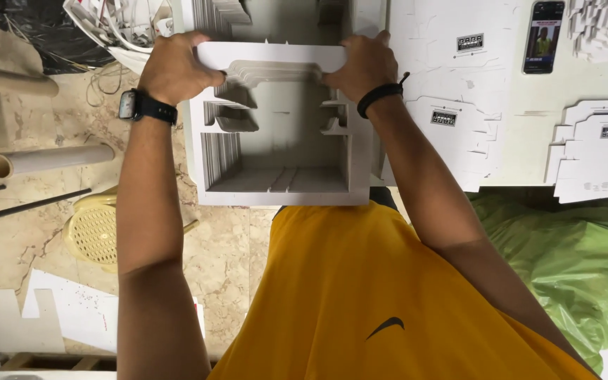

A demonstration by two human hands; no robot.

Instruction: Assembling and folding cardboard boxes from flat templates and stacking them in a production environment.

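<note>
Grip: your left hand (174, 67) and your right hand (364, 65) both clamp the far rim of the white cardboard box (279, 127), fingers curled over the top edge and pressed against it; thumbs are hidden, so you cannot tell how deep the pinch goes.

Box position: it sits in front of your chest, open side toward you, half over the white table (529, 84) edge and half over the marble floor (226, 246); its inner slotted dividers (237, 116) stand loose-looking inside.

Risk, crushed rim: both hands bear on one thin wall; squeeze harder and the card may buckle at the curved cut-out (276, 70) between your hands.

Risk, dividers slipping: tilt the box toward you and those inserts could slide out; nothing visible locks them in.

Risk, drop: the near side has no support from you; if the far-edge hold slackens, the box could tip off the table edge onto the floor or the yellow plastic stool (96, 229).

Risk, clutter: flat die-cut box blanks (452, 119) lie just beside your right wrist, and a phone (543, 35) rests further along the table; a wide sweep of the elbow might shove the blanks; the phone looks well apart.

Risk, wrist gear: your watch (131, 105) and black wristband (380, 95) ride close to the box corners; either may snag a flap.
</note>
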